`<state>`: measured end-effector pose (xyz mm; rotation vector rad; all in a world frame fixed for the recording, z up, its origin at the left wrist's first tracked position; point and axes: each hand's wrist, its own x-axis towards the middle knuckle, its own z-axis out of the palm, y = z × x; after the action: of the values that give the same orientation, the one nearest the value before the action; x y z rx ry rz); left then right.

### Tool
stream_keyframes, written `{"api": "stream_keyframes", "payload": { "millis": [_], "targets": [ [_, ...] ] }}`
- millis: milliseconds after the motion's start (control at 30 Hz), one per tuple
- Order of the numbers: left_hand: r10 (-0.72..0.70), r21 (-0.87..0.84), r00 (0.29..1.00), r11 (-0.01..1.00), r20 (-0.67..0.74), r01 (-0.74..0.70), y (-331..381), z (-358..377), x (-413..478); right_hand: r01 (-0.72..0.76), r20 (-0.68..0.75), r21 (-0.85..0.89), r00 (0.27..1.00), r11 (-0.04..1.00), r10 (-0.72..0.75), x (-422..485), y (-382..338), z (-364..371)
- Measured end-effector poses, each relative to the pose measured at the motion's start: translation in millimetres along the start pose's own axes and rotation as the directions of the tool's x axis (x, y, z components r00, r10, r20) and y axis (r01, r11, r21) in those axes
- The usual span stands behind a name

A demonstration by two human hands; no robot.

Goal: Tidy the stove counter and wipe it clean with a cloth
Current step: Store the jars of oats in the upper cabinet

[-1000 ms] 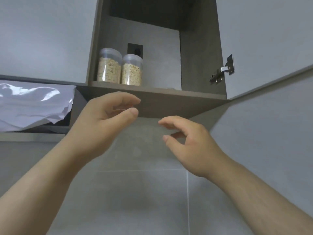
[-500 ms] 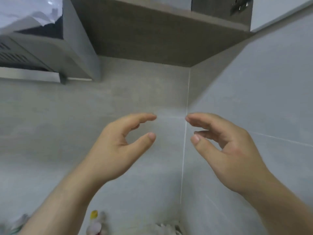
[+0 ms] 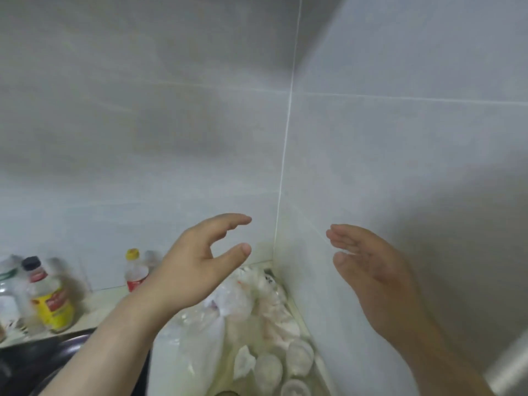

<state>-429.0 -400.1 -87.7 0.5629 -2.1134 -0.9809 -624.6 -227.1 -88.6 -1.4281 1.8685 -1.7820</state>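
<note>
While both hands hung in the air before the corner of the grey tiled wall [image 3: 143, 138], neither one held anything. The left hand [image 3: 197, 270] was raised with its palm turned inward. Its grip was spread in a loose C, with the thumb and curved forefinger clearly apart. The right hand [image 3: 380, 278] faced it from the other side of the corner seam. That grip was spread too, the fingers nearly straight and lying together, the thumb just below them.

Below the hands, the pale stove desk [image 3: 100, 304] ran along the foot of the wall and into the corner. Crumpled white plastic bags [image 3: 234, 301] were heaped in that corner, touching both walls. A long clear plastic bag [image 3: 191, 358] lay just in front of them, partly under the left forearm. Beside it sat several small white rounded pieces [image 3: 298, 357], perhaps shells or little cups; the blur made that hard to tell.

Farther left, against the wall, stood a clear bottle with a yellow cap and a red label [image 3: 134, 270]. Well apart from it stood a black-capped bottle with a yellow label [image 3: 51, 301], with a clear bottle [image 3: 7, 290] just beside that at the frame's edge. A dark, glossy stove surface [image 3: 34, 364] filled the lower left corner. A brushed metal edge [image 3: 511, 364] showed at the lower right.
</note>
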Motion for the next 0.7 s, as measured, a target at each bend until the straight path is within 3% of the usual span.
{"api": "stream_keyframes", "payload": {
  "millis": [200, 367, 600, 700],
  "targets": [
    [-0.141, -0.004, 0.983, 0.990, 0.114, 0.142, -45.9, 56.5, -27.9, -0.234, 0.096, -0.044, 0.967, 0.971, 0.237, -42.4, 79.0, 15.8],
    [-0.280, 0.008, 0.928, 0.958, 0.246, 0.287, -92.4, 100.1, -56.6, -0.377, 0.144, -0.149, 0.906, 0.914, 0.397, -81.2, 145.0, 29.0],
    [-0.472, 0.150, 0.832, 0.881, 0.292, 0.448, -150.8, 136.2, -80.4, -0.484, 0.177, -0.284, 0.822, 0.828, 0.541, -112.3, 213.9, 42.7],
    [-0.521, 0.269, 0.787, 0.851, 0.329, 0.451, -166.5, 150.8, -80.9, -0.498, 0.206, -0.380, 0.776, 0.780, 0.596, -119.2, 225.3, 48.5]
  ]
}}
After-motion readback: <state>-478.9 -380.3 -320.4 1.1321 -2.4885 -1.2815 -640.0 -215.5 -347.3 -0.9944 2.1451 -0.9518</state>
